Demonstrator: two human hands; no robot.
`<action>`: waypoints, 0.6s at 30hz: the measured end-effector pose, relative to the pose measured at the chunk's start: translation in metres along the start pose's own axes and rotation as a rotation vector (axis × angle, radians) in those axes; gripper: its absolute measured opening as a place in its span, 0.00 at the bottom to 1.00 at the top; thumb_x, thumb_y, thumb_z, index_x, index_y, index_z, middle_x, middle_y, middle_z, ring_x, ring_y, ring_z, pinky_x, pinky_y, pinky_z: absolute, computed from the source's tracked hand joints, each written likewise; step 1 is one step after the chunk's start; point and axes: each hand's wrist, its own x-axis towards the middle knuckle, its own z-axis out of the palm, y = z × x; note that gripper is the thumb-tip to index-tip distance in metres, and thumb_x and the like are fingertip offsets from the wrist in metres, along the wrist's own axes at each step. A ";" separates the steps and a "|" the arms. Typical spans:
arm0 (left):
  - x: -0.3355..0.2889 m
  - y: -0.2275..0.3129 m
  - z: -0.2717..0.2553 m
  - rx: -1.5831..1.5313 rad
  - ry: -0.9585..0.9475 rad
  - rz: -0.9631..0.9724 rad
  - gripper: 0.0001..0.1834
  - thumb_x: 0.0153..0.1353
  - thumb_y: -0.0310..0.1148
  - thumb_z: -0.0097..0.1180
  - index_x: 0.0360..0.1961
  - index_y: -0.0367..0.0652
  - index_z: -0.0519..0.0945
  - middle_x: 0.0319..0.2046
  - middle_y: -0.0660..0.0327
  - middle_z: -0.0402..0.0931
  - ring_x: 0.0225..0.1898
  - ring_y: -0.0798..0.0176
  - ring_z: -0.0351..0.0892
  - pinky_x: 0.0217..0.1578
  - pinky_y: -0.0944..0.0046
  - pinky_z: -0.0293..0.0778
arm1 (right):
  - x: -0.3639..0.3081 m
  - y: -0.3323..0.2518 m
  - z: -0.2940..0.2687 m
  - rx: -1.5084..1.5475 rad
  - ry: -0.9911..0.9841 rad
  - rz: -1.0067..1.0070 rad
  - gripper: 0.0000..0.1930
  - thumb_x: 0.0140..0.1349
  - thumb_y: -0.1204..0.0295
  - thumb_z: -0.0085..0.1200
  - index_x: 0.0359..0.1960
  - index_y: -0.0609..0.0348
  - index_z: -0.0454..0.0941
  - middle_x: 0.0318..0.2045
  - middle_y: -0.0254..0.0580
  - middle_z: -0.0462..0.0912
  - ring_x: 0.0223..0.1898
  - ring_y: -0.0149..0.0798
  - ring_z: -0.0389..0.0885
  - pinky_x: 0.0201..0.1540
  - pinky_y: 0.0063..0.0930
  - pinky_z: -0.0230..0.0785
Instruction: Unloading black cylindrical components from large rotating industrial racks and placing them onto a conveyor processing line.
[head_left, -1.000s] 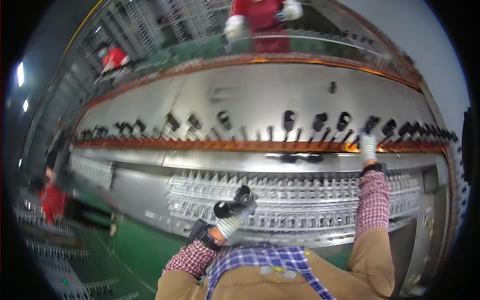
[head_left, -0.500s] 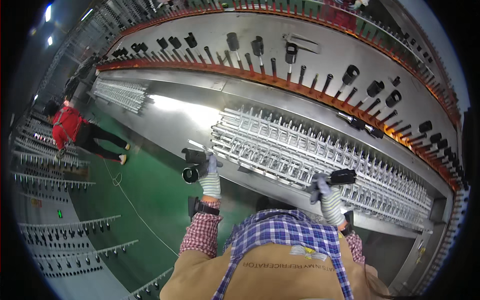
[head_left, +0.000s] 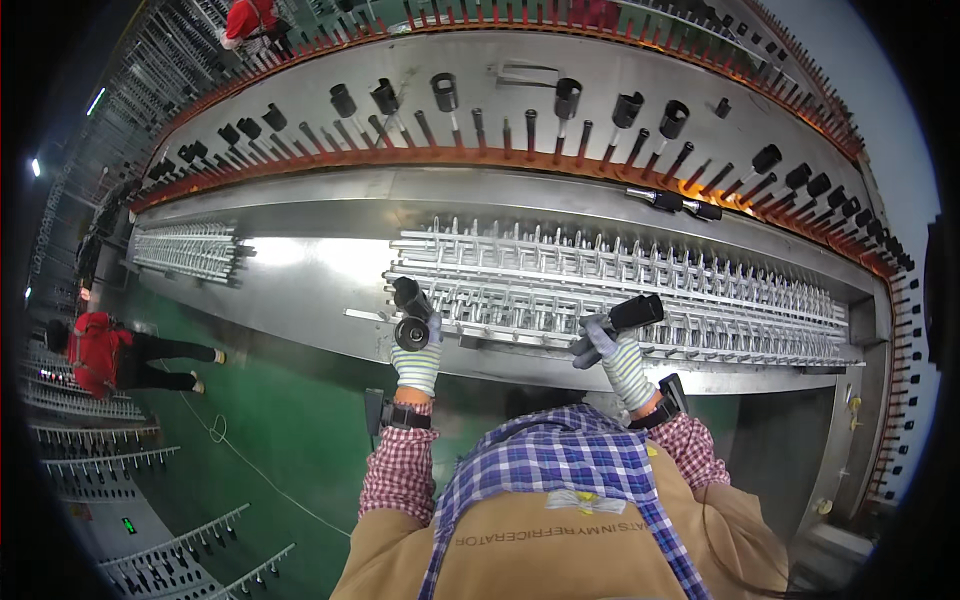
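Compared with 1 second ago, the right hand is away from the far row of posts and sits over the near edge of the metal rack on the desk, carrying a black tube. Its gloved fingers are curled around the tube's left end, leaving the right end free. At the rack's near left corner, the left hand has its fingers bunched around 2 black cylinders: a far cylinder, tilted, and a near cylinder, which shows its round end. How tightly either hand grips, I cannot tell.

All 3 pieces look stiff and likely hollow, so I judge them light enough for 1 hand each. Their smooth dark finish may slide against a glove and could scuff where 2 walls rub. A good hold is around the outer wall, near mid-length, with gentle pressure; for the left pair, keeping a finger between them should stop them knocking together.
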 end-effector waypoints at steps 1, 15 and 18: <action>0.003 -0.001 0.005 -0.003 -0.012 0.009 0.17 0.51 0.44 0.54 0.32 0.40 0.75 0.27 0.64 0.76 0.29 0.69 0.73 0.34 0.67 0.69 | 0.001 0.001 0.000 0.000 0.007 -0.013 0.14 0.56 0.64 0.48 0.34 0.65 0.70 0.18 0.43 0.75 0.15 0.34 0.75 0.17 0.20 0.68; -0.061 0.029 -0.021 -0.928 -0.176 -0.274 0.22 0.53 0.36 0.53 0.47 0.39 0.64 0.33 0.60 0.72 0.30 0.70 0.71 0.27 0.73 0.70 | 0.005 0.016 0.033 -0.152 -0.163 -0.030 0.16 0.57 0.61 0.46 0.35 0.64 0.69 0.25 0.40 0.76 0.23 0.30 0.76 0.24 0.20 0.67; -0.055 0.067 -0.013 -0.934 -0.395 0.027 0.21 0.53 0.38 0.53 0.45 0.39 0.66 0.33 0.59 0.73 0.28 0.69 0.72 0.27 0.70 0.70 | 0.022 0.049 0.034 -0.405 -0.103 -0.074 0.16 0.58 0.59 0.43 0.35 0.63 0.68 0.21 0.39 0.76 0.20 0.32 0.75 0.20 0.24 0.65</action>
